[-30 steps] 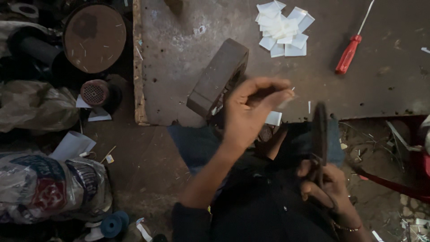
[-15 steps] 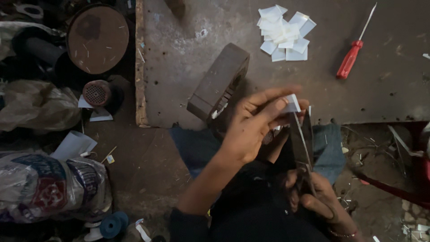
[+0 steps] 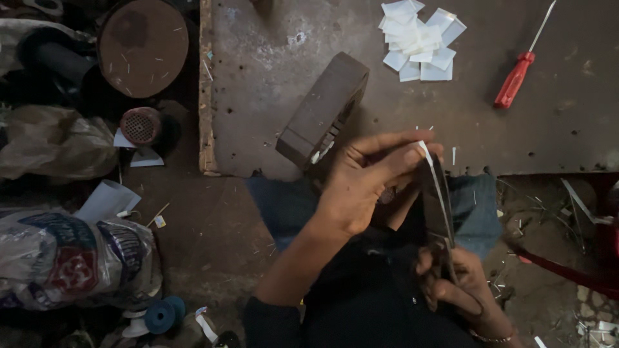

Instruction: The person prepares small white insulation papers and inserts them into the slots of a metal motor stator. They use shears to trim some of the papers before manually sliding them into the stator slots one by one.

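strip: thin pale sheet strip [image 3: 425,153], pinched at its top end, held over the person's lap just past the near edge of the workboard [image 3: 387,77]
shears: long dark shears [image 3: 442,200], blades pointing up toward the strip, running along it; looks like the strip sits at or between the blades, exact contact too dark to tell
left hand: left hand [image 3: 361,187] closed in a pinch on the strip, thumb and fingers clamped on its top end, right beside the blades
right hand: right hand [image 3: 461,287] wrapped tight round the shears' handles, low in the lap
risk 1: fingertips sit just beside the cutting edge; a close of the blades with the strip pushed in too far could nick them
risk 2: strip is narrow and held at one end only; it may twist or bend off line, giving a crooked cut
risk 3: offcut could drop into the dark lap or floor scraps and get lost
nearby: dark block [image 3: 322,113] on the board, touching nothing held; pile of white cut squares [image 3: 419,42] and red screwdriver [image 3: 516,77] well apart at the far side
floor left: round rusty disc [image 3: 143,46], printed sack [image 3: 71,258], blue spool [image 3: 161,316]
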